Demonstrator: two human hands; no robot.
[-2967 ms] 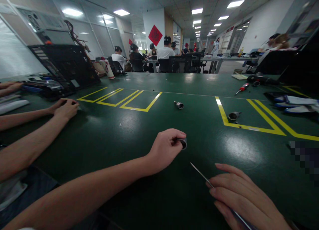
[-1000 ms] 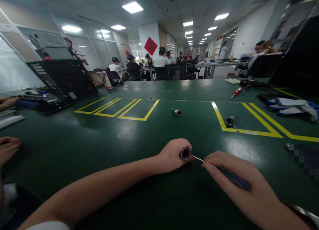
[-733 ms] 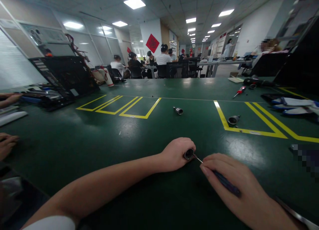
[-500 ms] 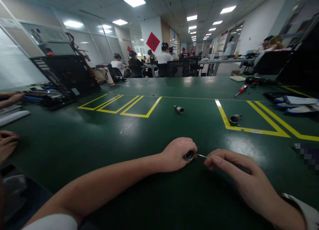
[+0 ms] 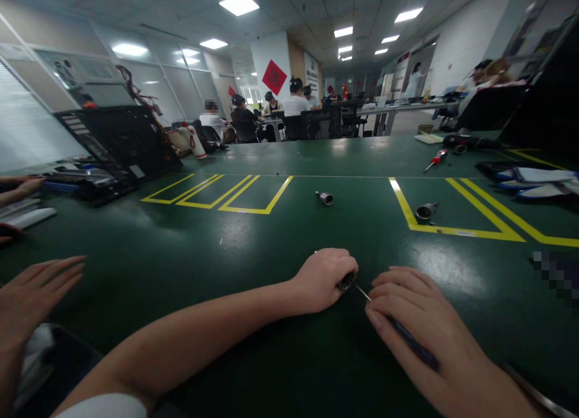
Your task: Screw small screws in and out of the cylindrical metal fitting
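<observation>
My left hand (image 5: 323, 279) is closed around a hollow, cup-shaped metal part (image 5: 346, 281), its dark open end turned toward my right hand. Most of that part is hidden by my fingers. In my right hand (image 5: 414, 321) lies a thin screwdriver (image 5: 415, 344) with a dark handle; its slim metal shaft reaches the mouth of the part. Whether the tip is inside or only at the rim, I cannot tell. Farther off on the green table, a similar metal part (image 5: 324, 198) lies on its side, and another metal cup part (image 5: 426, 211) rests within yellow tape lines.
A red-handled screwdriver (image 5: 436, 159) lies at the back right, near a dark power tool (image 5: 470, 142). Blue-and-white items (image 5: 538, 181) sit on the right. Another person's hand (image 5: 43, 288) is at the left edge. A black frame (image 5: 122, 140) leans at the back left.
My right hand has turned and dropped, so the screwdriver now slants upward into the part's mouth. My left hand has tilted the part slightly. The co-worker's hand at left has moved farther in, fingers spread.
</observation>
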